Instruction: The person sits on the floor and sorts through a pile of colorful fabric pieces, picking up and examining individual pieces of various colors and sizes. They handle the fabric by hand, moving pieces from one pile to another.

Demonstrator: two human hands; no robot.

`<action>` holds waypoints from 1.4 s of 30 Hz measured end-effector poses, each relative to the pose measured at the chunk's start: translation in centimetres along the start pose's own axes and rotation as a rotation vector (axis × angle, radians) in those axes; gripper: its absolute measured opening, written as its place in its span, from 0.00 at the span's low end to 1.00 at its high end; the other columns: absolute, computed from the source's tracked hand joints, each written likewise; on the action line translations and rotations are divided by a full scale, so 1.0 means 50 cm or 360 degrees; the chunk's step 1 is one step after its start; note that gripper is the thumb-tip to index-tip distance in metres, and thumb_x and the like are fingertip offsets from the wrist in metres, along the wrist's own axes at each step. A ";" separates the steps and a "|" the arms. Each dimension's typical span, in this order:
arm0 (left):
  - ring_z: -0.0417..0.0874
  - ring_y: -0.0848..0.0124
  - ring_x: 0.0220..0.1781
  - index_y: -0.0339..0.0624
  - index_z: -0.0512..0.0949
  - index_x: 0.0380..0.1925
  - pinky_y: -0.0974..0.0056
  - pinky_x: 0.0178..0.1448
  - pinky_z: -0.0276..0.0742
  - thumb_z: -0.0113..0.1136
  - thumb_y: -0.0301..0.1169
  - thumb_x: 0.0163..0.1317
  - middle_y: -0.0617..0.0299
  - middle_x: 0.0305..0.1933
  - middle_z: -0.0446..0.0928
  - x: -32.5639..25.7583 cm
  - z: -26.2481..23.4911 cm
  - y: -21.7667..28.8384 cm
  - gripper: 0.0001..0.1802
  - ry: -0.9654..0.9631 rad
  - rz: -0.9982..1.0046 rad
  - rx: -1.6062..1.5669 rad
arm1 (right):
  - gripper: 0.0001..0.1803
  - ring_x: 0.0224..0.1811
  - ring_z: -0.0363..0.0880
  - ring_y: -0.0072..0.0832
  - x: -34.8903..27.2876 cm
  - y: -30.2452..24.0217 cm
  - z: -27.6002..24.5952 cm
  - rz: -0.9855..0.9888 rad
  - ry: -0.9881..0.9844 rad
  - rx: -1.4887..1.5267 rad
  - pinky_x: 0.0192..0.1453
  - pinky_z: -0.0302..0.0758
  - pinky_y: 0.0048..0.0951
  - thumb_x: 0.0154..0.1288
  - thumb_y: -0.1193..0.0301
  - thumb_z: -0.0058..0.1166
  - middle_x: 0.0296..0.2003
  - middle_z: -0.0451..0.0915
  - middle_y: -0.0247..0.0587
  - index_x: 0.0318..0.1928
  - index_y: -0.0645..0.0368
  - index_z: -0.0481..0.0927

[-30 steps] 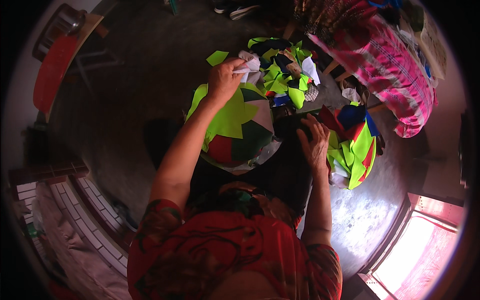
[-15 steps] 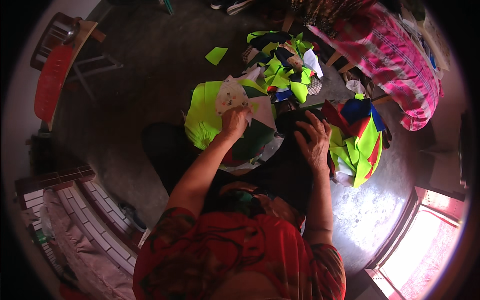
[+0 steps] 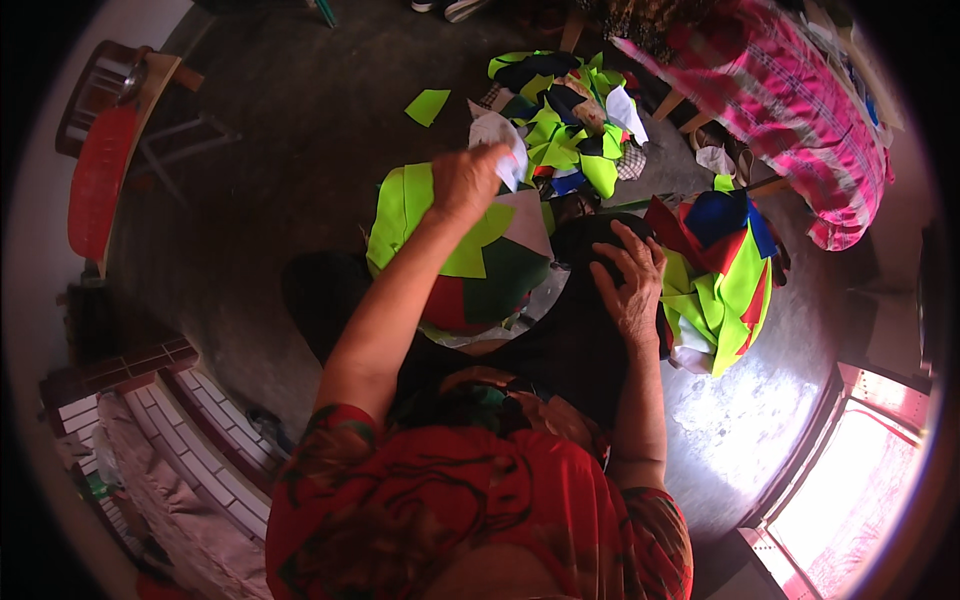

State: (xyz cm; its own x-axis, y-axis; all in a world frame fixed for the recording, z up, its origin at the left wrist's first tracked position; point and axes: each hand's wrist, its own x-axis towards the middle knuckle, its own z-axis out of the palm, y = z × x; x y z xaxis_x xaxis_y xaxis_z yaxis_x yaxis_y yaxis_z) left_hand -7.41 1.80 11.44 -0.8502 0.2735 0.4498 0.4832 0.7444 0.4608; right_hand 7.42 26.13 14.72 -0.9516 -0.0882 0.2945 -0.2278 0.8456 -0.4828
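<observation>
A pale fabric piece (image 3: 503,140) is pinched in my left hand (image 3: 468,184), lifted over a rounded mound of cloth (image 3: 400,215) in front of me. Lime, pink, dark green and red pieces cover that mound. My right hand (image 3: 632,280) rests on my dark-clad right knee, fingers apart, holding nothing. Beside it on the right is a heap of lime, red, blue and white cloth pieces (image 3: 722,285). Farther off, a pile of mixed scraps (image 3: 575,130) lies on the floor.
One lime scrap (image 3: 427,107) lies alone on the floor. A pink plaid cloth (image 3: 770,110) drapes over wooden-legged furniture at the far right. At left stand a red-topped board (image 3: 105,180) and a metal-framed seat (image 3: 100,85). Shoes (image 3: 455,8) show at the top edge.
My left hand has raised the pale piece off the mound and carried it away from me, baring lime cloth beneath. My right hand has stayed on the knee.
</observation>
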 end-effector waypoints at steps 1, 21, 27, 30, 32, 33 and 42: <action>0.84 0.58 0.32 0.54 0.81 0.32 0.55 0.33 0.79 0.63 0.24 0.47 0.61 0.30 0.83 -0.028 0.029 0.002 0.11 -0.0072 0.0010 0.0067 | 0.14 0.62 0.71 0.34 0.000 0.002 0.000 -0.0001 -0.0003 -0.0001 0.68 0.56 0.45 0.54 0.67 0.63 0.59 0.74 0.40 0.43 0.53 0.83; 0.83 0.57 0.28 0.45 0.79 0.25 0.54 0.31 0.77 0.64 0.36 0.49 0.57 0.24 0.79 -0.217 0.131 0.036 0.08 -0.0498 -0.0048 0.0018 | 0.13 0.60 0.73 0.34 0.005 0.010 0.003 0.0025 0.0028 0.0063 0.67 0.57 0.44 0.55 0.69 0.62 0.56 0.77 0.41 0.42 0.54 0.83; 0.83 0.57 0.30 0.46 0.81 0.28 0.53 0.33 0.77 0.63 0.42 0.54 0.57 0.25 0.79 -0.218 0.121 0.050 0.12 -0.0661 -0.0214 0.0121 | 0.12 0.60 0.73 0.34 0.006 0.007 0.002 0.0029 0.0037 0.0071 0.67 0.57 0.44 0.55 0.69 0.61 0.56 0.77 0.41 0.42 0.54 0.83; 0.82 0.56 0.29 0.47 0.81 0.27 0.52 0.32 0.76 0.64 0.44 0.53 0.56 0.23 0.78 -0.222 0.106 0.056 0.13 -0.0603 -0.0035 0.0060 | 0.12 0.60 0.74 0.34 0.005 0.009 0.002 0.0026 0.0040 0.0069 0.67 0.57 0.43 0.55 0.69 0.61 0.56 0.77 0.41 0.42 0.55 0.83; 0.81 0.56 0.26 0.46 0.81 0.25 0.53 0.30 0.75 0.65 0.45 0.51 0.57 0.22 0.76 -0.232 0.105 0.051 0.14 -0.0597 0.0063 -0.0003 | 0.12 0.59 0.74 0.35 0.005 0.008 0.001 0.0023 0.0040 0.0075 0.67 0.58 0.43 0.56 0.70 0.61 0.56 0.77 0.41 0.42 0.55 0.83; 0.80 0.57 0.25 0.45 0.81 0.24 0.54 0.29 0.75 0.66 0.45 0.50 0.57 0.21 0.76 -0.234 0.104 0.049 0.15 -0.0594 0.0112 -0.0035 | 0.12 0.59 0.74 0.35 0.006 0.007 0.001 0.0020 0.0042 0.0083 0.67 0.58 0.43 0.56 0.70 0.61 0.56 0.77 0.41 0.42 0.55 0.83; 0.63 0.49 0.66 0.48 0.73 0.54 0.45 0.63 0.62 0.69 0.40 0.46 0.50 0.63 0.64 -0.153 0.099 -0.004 0.32 -0.0261 0.0021 0.0213 | 0.11 0.58 0.74 0.34 0.004 0.007 0.000 0.0033 0.0062 0.0049 0.66 0.59 0.43 0.56 0.70 0.60 0.55 0.77 0.41 0.41 0.54 0.82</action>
State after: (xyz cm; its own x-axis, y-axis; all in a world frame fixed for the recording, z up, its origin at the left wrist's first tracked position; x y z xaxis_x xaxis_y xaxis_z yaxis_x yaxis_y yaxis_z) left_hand -2.05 2.58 4.13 -0.8719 0.3710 0.3197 0.4718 0.8113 0.3452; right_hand 7.12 26.41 14.59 -0.9475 -0.0501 0.3157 -0.2152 0.8303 -0.5141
